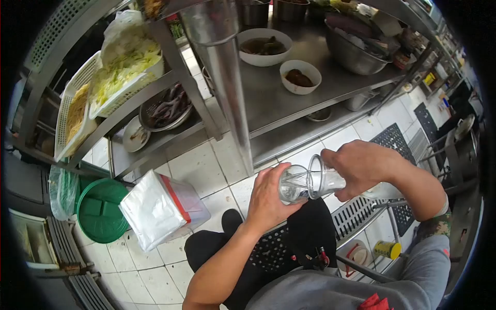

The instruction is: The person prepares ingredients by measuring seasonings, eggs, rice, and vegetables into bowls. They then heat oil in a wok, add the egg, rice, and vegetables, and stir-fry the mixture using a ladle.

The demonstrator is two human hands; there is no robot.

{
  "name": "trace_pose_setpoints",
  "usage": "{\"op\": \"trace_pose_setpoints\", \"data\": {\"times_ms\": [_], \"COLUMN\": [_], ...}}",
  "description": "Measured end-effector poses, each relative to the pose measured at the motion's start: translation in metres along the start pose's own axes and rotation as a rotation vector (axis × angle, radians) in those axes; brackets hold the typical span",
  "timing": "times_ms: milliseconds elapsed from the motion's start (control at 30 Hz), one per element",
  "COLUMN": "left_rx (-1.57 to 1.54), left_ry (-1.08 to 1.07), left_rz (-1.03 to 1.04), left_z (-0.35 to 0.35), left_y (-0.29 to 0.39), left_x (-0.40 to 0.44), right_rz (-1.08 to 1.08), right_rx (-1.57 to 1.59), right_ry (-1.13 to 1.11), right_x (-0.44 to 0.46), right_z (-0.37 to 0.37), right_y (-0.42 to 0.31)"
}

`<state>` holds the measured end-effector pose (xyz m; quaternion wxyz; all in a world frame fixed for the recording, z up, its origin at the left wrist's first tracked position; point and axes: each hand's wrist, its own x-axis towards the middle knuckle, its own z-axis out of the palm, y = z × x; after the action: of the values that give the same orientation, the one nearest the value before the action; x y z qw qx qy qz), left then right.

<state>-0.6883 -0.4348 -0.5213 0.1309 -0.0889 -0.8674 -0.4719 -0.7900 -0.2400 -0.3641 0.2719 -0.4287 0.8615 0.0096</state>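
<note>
My left fingers (pixel 274 174) clamp one glass (pixel 292 192), my right fingers (pixel 338 155) a second glass (pixel 335 181); a slip could smash either on the tiles (pixel 192 161).

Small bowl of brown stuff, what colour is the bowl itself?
The small bowl is white, best in the head view.

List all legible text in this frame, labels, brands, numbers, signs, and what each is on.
None can be read.
Yellow can, lower right: any print is too small and blurred.
Reddish container by the steel bowl, upper right: too blurred to read.
Clear glassware: no lettering can be made out.
</note>
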Motion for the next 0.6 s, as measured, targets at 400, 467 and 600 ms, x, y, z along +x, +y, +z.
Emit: {"op": "trace_pose_setpoints", "data": {"times_ms": [400, 467, 600], "left_rx": [-0.007, -0.007, 0.0], "left_ry": [0.008, 0.001, -0.005], "left_rz": [-0.004, -0.011, -0.015], "left_z": [0.004, 0.0042, 0.0081], "left_y": [-0.0021, -0.0022, -0.0016], "left_x": [-0.0023, -0.0022, -0.0021], "right_rz": [0.013, 0.024, 0.042], "right_rx": [-0.015, -0.013, -0.032], "right_ry": [-0.014, -0.031, -0.038], "right_x": [-0.0081, -0.0079, -0.007], "right_z": [0.0003, -0.0008, 0.0026], "right_y": [0.0024, 0.0007, 0.0004]}}
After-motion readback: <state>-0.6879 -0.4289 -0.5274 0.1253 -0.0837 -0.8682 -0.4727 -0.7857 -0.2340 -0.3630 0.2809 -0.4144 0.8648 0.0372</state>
